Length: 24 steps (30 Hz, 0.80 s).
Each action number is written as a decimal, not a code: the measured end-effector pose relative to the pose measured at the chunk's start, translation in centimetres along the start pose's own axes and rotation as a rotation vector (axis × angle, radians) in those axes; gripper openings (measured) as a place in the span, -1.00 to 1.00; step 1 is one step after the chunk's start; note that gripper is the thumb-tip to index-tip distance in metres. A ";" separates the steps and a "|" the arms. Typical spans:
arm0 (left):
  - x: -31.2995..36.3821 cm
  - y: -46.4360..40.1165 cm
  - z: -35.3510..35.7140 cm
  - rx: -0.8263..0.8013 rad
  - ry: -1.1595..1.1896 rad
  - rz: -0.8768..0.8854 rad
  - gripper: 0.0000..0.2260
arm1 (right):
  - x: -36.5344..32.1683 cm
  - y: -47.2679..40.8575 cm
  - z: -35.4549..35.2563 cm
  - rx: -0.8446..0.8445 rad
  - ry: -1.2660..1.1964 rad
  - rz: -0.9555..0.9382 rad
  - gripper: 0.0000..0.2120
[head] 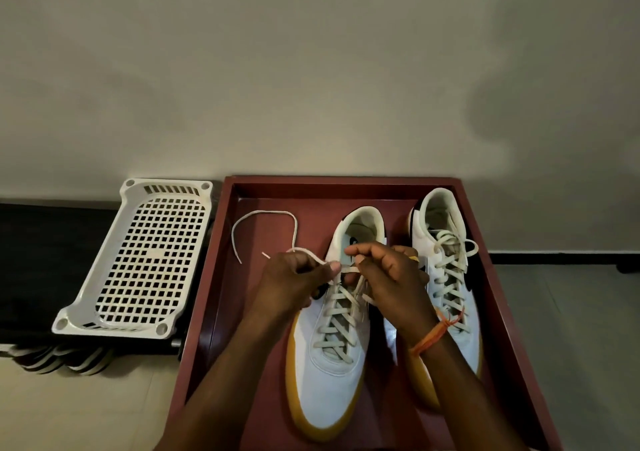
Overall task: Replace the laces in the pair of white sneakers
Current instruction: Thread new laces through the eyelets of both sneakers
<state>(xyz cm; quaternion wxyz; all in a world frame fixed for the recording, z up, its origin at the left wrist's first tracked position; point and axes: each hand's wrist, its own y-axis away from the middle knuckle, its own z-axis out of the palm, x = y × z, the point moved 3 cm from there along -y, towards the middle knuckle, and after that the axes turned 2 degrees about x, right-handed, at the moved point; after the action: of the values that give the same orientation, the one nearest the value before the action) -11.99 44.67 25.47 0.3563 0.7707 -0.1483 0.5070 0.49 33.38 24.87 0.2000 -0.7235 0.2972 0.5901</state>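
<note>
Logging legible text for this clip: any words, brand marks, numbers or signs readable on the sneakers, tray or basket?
No readable text anywhere.
Left white sneaker with gum sole: dark mark on the insole, mostly behind the right hand, illegible.
Right white sneaker: black side shape, no lettering.
Dark red wooden tray: blank.
White perforated plastic basket: blank.

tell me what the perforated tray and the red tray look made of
Perforated tray: moulded white plastic by the look, given its even grid of square holes and rounded corners. Red tray: probably painted or laminated wood, with flat, straight walls and a dull sheen; plastic is possible.
</note>
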 end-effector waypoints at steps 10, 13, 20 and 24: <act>0.1 -0.6 -5.6 0.452 0.201 0.045 -0.72 | 0.2 -0.6 -0.9 -0.010 -0.020 0.009 -0.76; 0.2 0.0 -3.2 0.164 0.092 -0.083 -0.61 | 0.2 -0.7 -1.1 -0.019 -0.039 0.021 -0.73; 0.7 0.4 -0.5 0.107 0.047 0.020 -0.73 | -0.2 -0.5 -2.3 -0.076 0.227 -0.164 -0.77; 1.0 0.3 -0.9 0.148 0.150 0.018 -0.77 | -0.6 -0.6 -2.6 -0.136 0.243 -0.149 -0.78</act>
<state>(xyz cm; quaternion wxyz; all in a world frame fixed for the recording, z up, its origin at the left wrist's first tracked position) -12.29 45.20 26.71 0.3040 0.7535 -0.0902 0.5758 2.71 32.28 26.02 0.1563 -0.8216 0.2241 0.5004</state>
